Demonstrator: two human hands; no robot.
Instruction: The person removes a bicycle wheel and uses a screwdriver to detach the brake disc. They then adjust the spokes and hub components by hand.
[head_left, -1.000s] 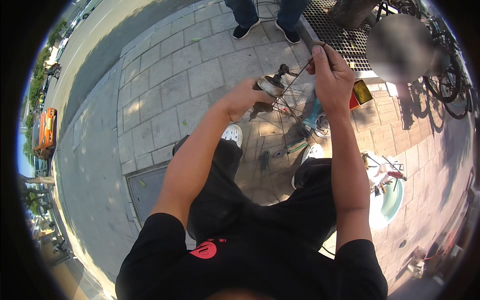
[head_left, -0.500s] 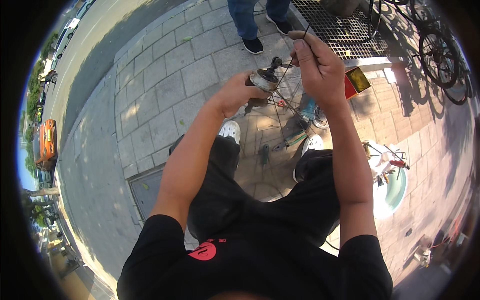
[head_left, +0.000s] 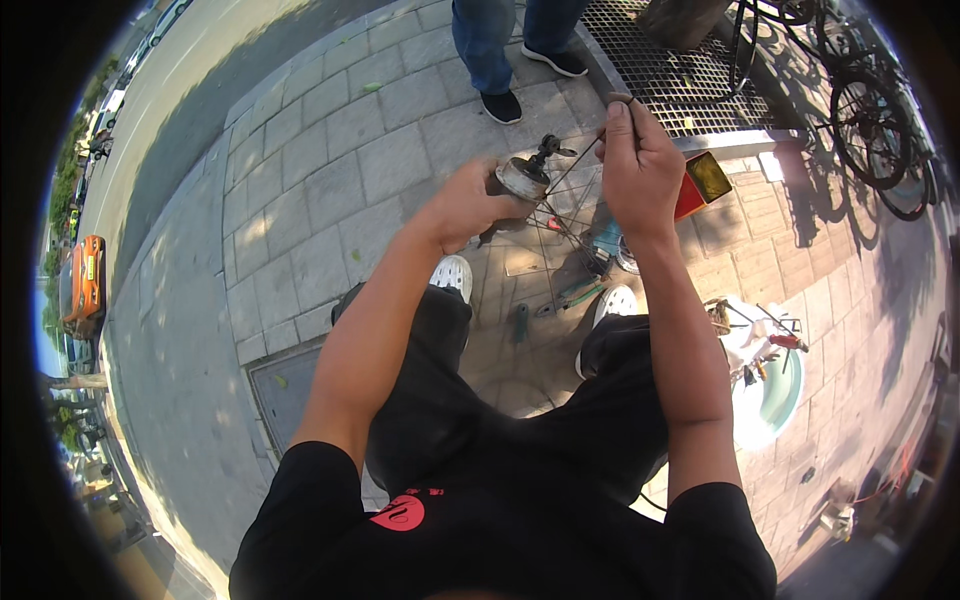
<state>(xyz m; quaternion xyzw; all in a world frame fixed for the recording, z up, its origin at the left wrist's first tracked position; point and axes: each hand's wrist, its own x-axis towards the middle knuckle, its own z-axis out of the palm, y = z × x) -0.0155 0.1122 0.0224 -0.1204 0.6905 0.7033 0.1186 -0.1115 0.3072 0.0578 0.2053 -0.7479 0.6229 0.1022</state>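
My left hand (head_left: pixel 468 212) is wrapped round a bicycle wheel hub (head_left: pixel 522 180), a round metal body with a dark axle end sticking out. Several thin spokes (head_left: pixel 566 232) hang from the hub and fan out below it. Opposite, my right hand (head_left: pixel 638 165) pinches one loose-looking spoke (head_left: pixel 574 168) between thumb and fingers. That spoke slants from my fingers down to the hub's edge; whether it sits in a hole there is too small to tell.
Pliers (head_left: pixel 580 292) and other tools lie on the paving between my shoes. Beyond my right hand is a red and yellow box (head_left: pixel 708 180). A pale green basin (head_left: pixel 780 405) with tools stands at right. Another person's legs (head_left: pixel 485 45) are ahead, and bicycles (head_left: pixel 870 130) stand far right.
My right hand has come slightly down and toward me, and the spoke in it leans over more. My left hand still holds the hub, which has shifted slightly.
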